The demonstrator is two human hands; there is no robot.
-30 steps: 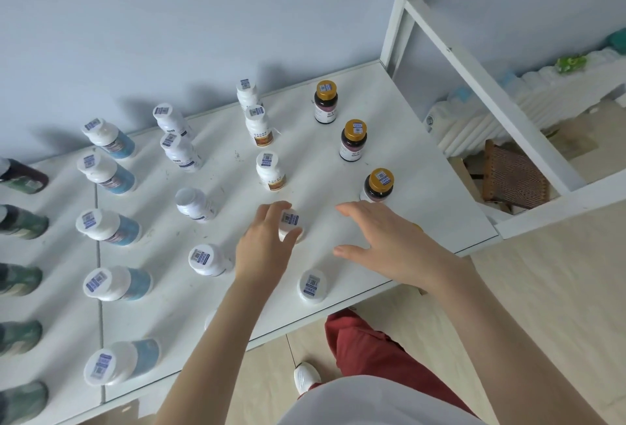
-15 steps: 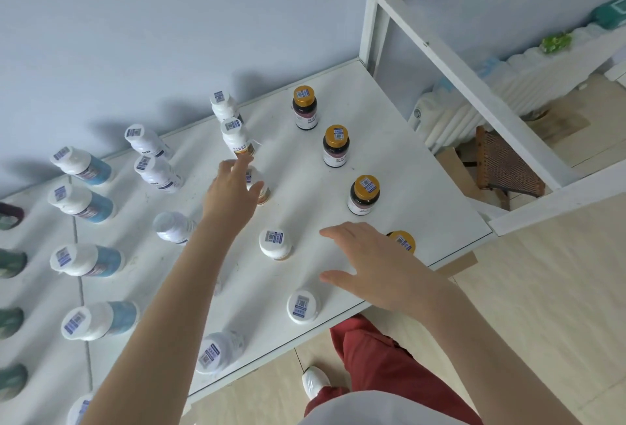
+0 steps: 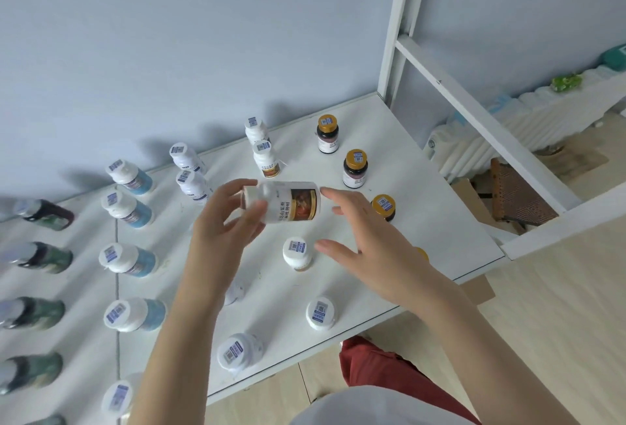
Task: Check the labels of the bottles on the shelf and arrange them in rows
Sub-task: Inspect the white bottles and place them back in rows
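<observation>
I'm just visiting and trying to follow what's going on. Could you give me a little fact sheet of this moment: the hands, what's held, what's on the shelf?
Left hand: holds a white bottle on its side above the shelf, label facing the camera
Right hand: open, fingertips near the bottle's base, gripping nothing
Shelf: white, many bottles standing on it
Right row: gold-capped dark bottles
Left rows: blue-bodied bottles; dark green bottles further left
Caps: most carry barcode stickers
</observation>
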